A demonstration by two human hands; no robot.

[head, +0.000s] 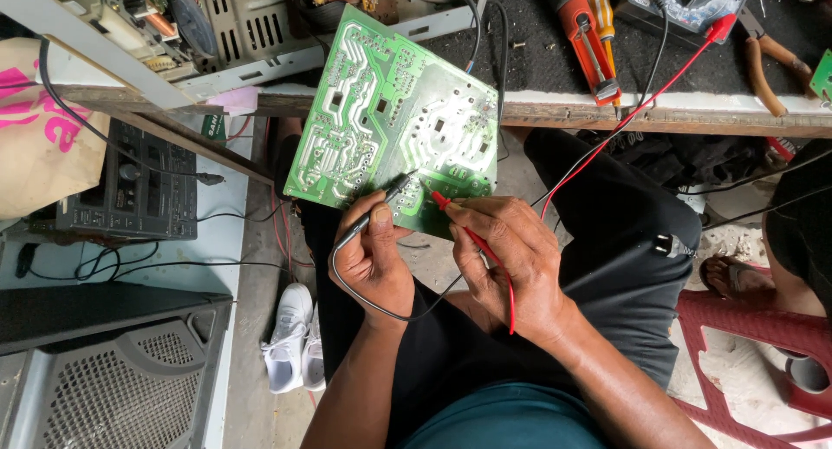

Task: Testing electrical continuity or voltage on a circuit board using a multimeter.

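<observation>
Over the lap, near the surface's edge, the left hand (374, 263) grips a black probe (381, 208) and the right hand (511, 267) a red probe (459, 226) against the tilted green circuit board (390, 120), where a slipping tip could bridge neighbouring solder pads.

Beige bag (39, 133) (pink print) far left; green label (214, 126) beside.

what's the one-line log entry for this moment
left hand: black probe on green circuit board | right hand: red probe on board | meter on bench
</observation>
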